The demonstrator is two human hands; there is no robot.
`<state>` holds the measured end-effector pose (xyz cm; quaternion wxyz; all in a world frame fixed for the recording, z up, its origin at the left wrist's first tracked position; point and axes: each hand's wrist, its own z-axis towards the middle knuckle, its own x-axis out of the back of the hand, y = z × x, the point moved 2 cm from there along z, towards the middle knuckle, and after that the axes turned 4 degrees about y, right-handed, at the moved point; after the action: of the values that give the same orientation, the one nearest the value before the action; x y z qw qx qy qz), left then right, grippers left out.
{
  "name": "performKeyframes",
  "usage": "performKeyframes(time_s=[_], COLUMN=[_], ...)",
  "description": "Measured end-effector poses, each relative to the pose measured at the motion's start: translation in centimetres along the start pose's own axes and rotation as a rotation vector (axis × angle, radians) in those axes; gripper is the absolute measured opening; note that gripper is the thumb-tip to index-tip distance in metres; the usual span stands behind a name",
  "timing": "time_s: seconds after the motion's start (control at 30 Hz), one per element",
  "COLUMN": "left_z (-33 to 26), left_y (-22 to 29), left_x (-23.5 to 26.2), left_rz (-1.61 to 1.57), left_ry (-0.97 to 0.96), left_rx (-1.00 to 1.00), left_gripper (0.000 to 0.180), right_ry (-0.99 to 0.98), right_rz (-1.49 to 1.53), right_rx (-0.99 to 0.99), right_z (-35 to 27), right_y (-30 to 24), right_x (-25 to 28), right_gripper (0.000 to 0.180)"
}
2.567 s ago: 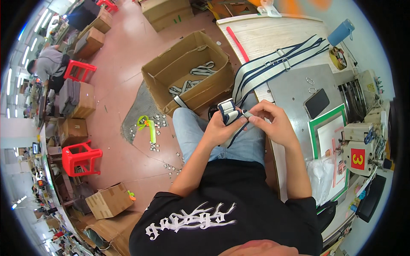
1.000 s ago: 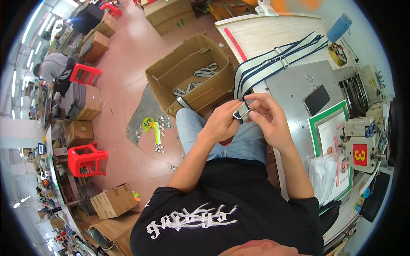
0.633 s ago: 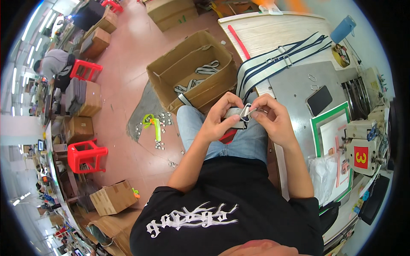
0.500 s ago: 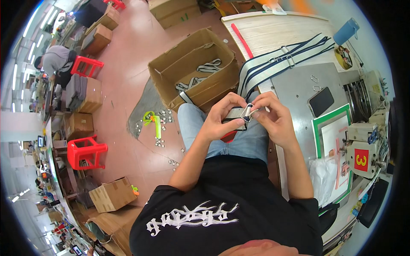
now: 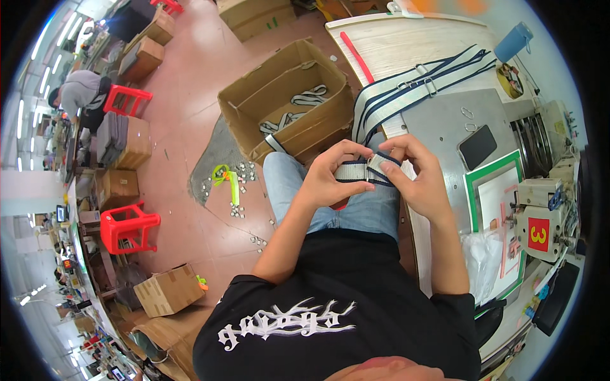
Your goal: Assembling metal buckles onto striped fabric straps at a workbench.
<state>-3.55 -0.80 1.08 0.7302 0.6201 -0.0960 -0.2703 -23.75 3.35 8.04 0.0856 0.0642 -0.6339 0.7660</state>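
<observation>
Above my lap, a white webbing strap (image 5: 351, 171) with navy edges is stretched between my two hands. My left hand (image 5: 325, 176) pinches it from the left with thumb and fingers. A thin metal buckle bar seems to cross the strap near its middle, partly covered by my fingers. On the other side, my right hand (image 5: 416, 173) grips a folded end of the strap, its thumb pressed flat on top. More navy-edged straps (image 5: 387, 101) with metal buckles hang over the table edge just beyond my hands.
An open cardboard box (image 5: 244, 130) holding straps stands beyond my knees. The worktable (image 5: 438, 136) at right carries two loose metal rings, a phone (image 5: 478, 147), a green-edged frame (image 5: 473, 197) and a sewing machine (image 5: 540, 225). A red stool (image 5: 130, 227) stands at left.
The strap was bunched and turned edge-on between my fingertips; now it lies flat and spread. My right thumb has moved onto its top face, while my left hand stays nearly in place.
</observation>
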Motion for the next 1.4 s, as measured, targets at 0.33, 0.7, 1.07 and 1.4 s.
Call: performKeyframes(time_s=[0.33,0.7,1.07,1.4], left_z=[0.2,0.1,-0.1,0.0], left_y=[-0.5,-1.2,-1.7,-2.1], left_x=[-0.1,0.2,0.0,-0.2], left_rz=[0.200,-0.005,-0.235,-0.165], left_ry=[-0.007,-0.004,0.031,0.047], left_rx=[-0.202,-0.115,-0.026,0.006], left_gripper=[0.058,0.043,0.028,0.024], right_ry=[-0.031,-0.140,-0.167,-0.216], right_rz=[-0.151,-0.127,-0.217,-0.159], right_rx=[0.057,0.015,-0.030,-0.036], right_z=[-0.1,0.1,0.3,0.1], right_y=[0.1,-0.3,0.4,2.0], right_x=[0.2,0.5,0.6,0.9], right_gripper=[0.029,0.031,0.033,0.028])
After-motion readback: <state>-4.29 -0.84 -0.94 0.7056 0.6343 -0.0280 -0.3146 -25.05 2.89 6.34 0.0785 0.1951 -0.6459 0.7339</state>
